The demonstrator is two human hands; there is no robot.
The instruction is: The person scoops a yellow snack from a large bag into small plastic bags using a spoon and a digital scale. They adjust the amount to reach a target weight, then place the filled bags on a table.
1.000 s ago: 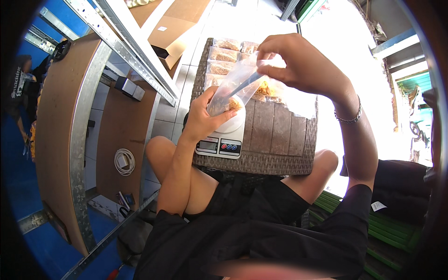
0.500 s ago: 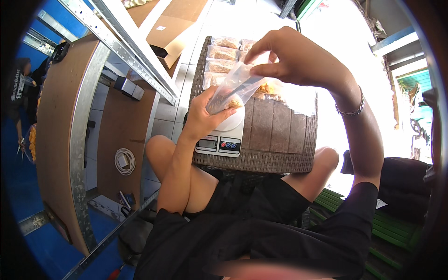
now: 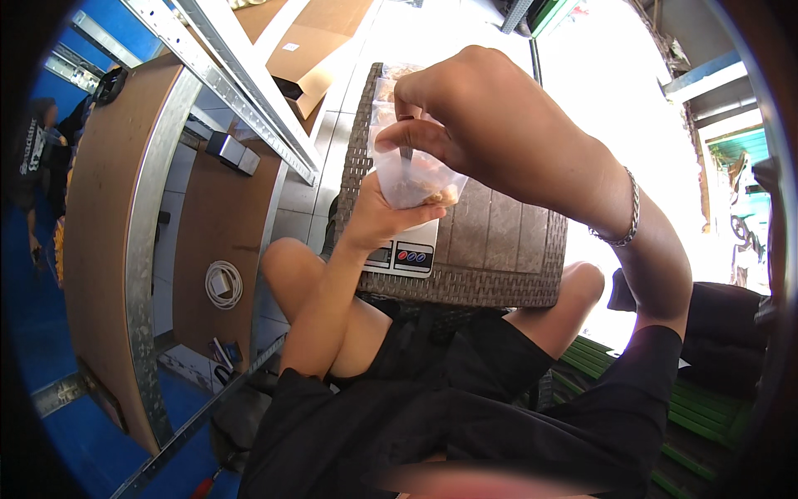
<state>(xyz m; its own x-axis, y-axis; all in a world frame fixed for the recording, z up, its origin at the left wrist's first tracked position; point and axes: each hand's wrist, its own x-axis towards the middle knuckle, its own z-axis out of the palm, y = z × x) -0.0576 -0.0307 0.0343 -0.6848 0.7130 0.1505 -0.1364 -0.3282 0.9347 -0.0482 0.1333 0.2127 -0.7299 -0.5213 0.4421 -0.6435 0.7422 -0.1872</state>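
Hands Meet at a Clear Bag Above a Tabletop Scale

A person's left hand [image 3: 372, 218] grips a clear plastic bag [image 3: 428, 180] above a white kitchen scale [image 3: 413, 259] at the near left of a woven brown table [image 3: 503, 241]. The thumb lies along the bag's near side, pointing right; the other fingers are largely hidden behind the plastic. At the bag's mouth, the curled right hand [image 3: 432, 108] pinches a slim dark utensil [image 3: 406, 166] between thumb and fingers. The utensil's long axis runs nearly straight toward the person, its lower end pointing down into the bag, where the cloudy plastic blurs its tip. The bag's mouth faces the right hand, while golden food [image 3: 446, 196] gathers in its lower right end. Hand and bag cover the scale's platform and part of its display; whether bag and platform touch cannot be told. The right hand and forearm block much of the filled packets [image 3: 385, 90] beyond.
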